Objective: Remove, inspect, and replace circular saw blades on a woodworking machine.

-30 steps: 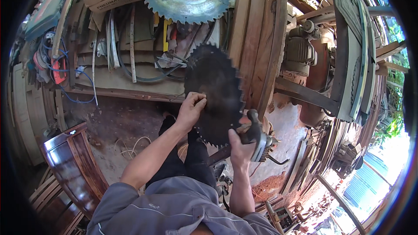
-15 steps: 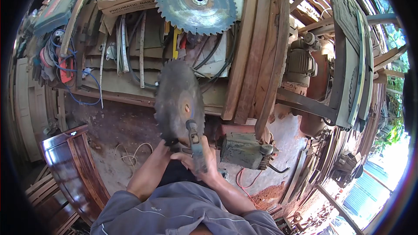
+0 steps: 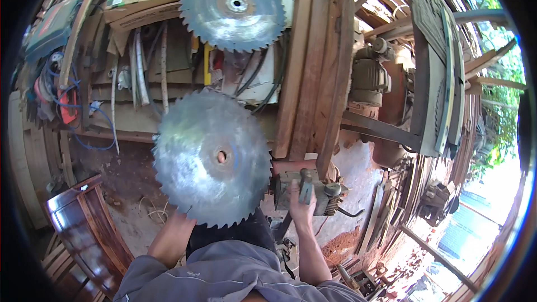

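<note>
Centrally: one large round grey steel circular saw blade (image 3: 212, 157), toothed all round the rim, with a small bore at its middle. It is held up in front of the person's chest, its flat face turned toward the camera, so its axis points roughly at the viewer; being a disc, it has no long axis in its own plane.

Handling, as judged: stiff, thin, fairly heavy for one hand, with a smooth, dusty face likely to slip and teeth that cut. Best taken by the flat near the rim, fingers between or behind the teeth, or through the bore.

Left hand (image 3: 180, 219): at the lower rim of the blade, mostly hidden behind it, apparently bearing its weight; the exact grasp cannot be told.

Right hand (image 3: 297, 204): raised just right of the blade, fingers closed about the grey-green boxy metal machine part (image 3: 305, 190), apart from the blade.

Surroundings: a second grey toothed saw blade (image 3: 233, 10) hanging well above on a cluttered wooden wall; upright brown wooden planks (image 3: 321, 67) to the right; a dark polished wooden furniture piece (image 3: 84, 229) at lower left; a grey electric motor (image 3: 369, 75) beyond the planks.
</note>
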The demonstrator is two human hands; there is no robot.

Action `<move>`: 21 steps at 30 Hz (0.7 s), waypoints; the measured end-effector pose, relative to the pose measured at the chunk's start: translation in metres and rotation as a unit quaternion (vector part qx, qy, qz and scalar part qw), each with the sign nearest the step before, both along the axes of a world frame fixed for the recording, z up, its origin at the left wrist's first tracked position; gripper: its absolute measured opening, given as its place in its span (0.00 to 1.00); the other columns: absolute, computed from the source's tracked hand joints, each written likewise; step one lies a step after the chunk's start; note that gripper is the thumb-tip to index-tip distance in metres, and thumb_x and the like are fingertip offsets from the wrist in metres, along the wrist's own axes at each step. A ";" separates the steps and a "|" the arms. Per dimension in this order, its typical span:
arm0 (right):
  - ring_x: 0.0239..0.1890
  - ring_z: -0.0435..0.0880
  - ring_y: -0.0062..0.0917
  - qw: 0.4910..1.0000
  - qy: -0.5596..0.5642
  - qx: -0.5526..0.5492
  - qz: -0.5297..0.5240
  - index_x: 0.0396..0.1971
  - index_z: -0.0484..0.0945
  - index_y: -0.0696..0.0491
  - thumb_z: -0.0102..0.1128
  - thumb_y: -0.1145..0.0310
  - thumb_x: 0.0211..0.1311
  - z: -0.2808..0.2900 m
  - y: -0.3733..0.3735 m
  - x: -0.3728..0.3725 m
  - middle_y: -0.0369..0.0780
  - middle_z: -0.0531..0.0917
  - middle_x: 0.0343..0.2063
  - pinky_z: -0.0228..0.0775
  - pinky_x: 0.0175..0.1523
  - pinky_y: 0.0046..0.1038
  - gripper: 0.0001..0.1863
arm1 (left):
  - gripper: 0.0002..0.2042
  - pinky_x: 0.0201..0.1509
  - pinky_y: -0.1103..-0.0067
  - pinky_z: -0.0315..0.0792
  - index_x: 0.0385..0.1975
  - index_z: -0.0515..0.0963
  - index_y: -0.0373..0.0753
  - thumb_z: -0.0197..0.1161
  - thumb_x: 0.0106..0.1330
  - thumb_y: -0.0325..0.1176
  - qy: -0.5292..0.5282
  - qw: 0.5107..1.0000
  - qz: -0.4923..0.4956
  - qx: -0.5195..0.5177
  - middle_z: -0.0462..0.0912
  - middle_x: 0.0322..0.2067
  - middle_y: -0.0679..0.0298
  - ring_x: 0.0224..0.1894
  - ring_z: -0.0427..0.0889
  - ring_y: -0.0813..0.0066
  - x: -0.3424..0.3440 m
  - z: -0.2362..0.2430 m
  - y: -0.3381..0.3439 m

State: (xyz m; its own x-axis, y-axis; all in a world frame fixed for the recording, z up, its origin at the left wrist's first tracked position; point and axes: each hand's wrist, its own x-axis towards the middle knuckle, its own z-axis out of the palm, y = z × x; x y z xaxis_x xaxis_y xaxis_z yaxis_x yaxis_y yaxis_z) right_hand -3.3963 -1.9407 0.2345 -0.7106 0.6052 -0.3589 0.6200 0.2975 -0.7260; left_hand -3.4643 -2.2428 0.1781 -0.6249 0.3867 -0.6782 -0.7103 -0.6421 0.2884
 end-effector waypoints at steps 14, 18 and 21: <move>0.27 0.76 0.18 0.989 -0.056 -0.130 0.033 0.32 0.78 0.60 0.70 0.66 0.57 -0.017 -0.037 -0.017 0.35 0.80 0.26 0.71 0.32 0.24 0.13 | 0.15 0.47 0.67 0.76 0.48 0.75 0.41 0.50 0.70 0.43 -0.018 0.999 -0.024 0.021 0.79 0.39 0.62 0.42 0.80 0.66 0.026 0.010 0.007; 0.24 0.70 0.15 0.989 -0.031 -0.141 0.016 0.24 0.75 0.57 0.69 0.65 0.58 -0.030 -0.040 -0.011 0.31 0.74 0.20 0.64 0.30 0.23 0.14 | 0.16 0.48 0.66 0.76 0.49 0.75 0.41 0.49 0.71 0.43 -0.026 0.999 -0.017 0.023 0.79 0.40 0.62 0.42 0.80 0.65 0.035 0.015 0.004; 0.24 0.68 0.15 0.990 -0.020 -0.135 0.020 0.23 0.73 0.57 0.68 0.64 0.59 -0.036 -0.046 -0.012 0.31 0.72 0.20 0.62 0.29 0.24 0.15 | 0.16 0.48 0.66 0.76 0.49 0.75 0.41 0.49 0.71 0.44 -0.029 0.999 -0.011 0.024 0.79 0.40 0.62 0.42 0.80 0.65 0.023 0.017 0.023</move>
State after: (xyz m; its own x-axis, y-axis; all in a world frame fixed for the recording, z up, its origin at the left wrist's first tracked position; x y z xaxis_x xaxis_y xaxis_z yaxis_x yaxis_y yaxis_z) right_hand -3.4087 -1.9864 0.1988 -0.7136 0.4551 -0.5326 0.6418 0.1198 -0.7575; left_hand -3.4417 -2.2195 0.1951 -0.5767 0.4327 -0.6929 -0.7386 -0.6387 0.2159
